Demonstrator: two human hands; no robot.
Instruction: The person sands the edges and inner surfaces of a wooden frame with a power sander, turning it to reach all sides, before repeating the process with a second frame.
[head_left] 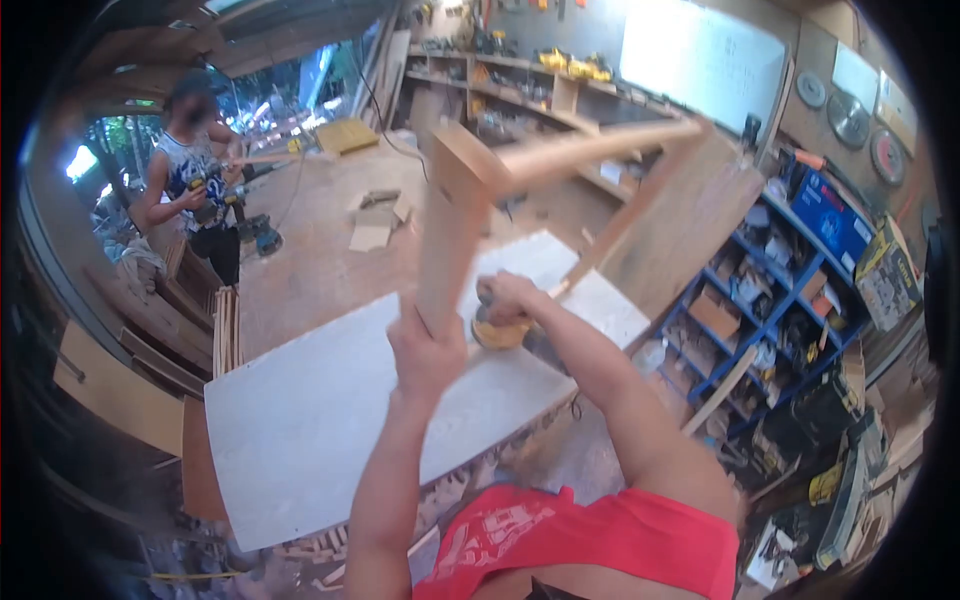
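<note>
My left hand (428,350) is wrapped round the lower end of a pale wooden frame (455,235). The frame stands up tilted, its bars reaching away to the upper right. Below it, my right hand (512,296) grips a yellow and dark power sander (502,334). The sander sits low beside the frame, over a large white panel (310,420). Its underside is hidden, and I cannot tell whether it touches the wood.
The panel lies on a wooden workbench (300,300) with wood offcuts (372,232) on it. At the far left a person (190,165) holds a drill. A blue shelf unit (765,300) with boxes stands to the right; shelves (520,95) with tools line the back.
</note>
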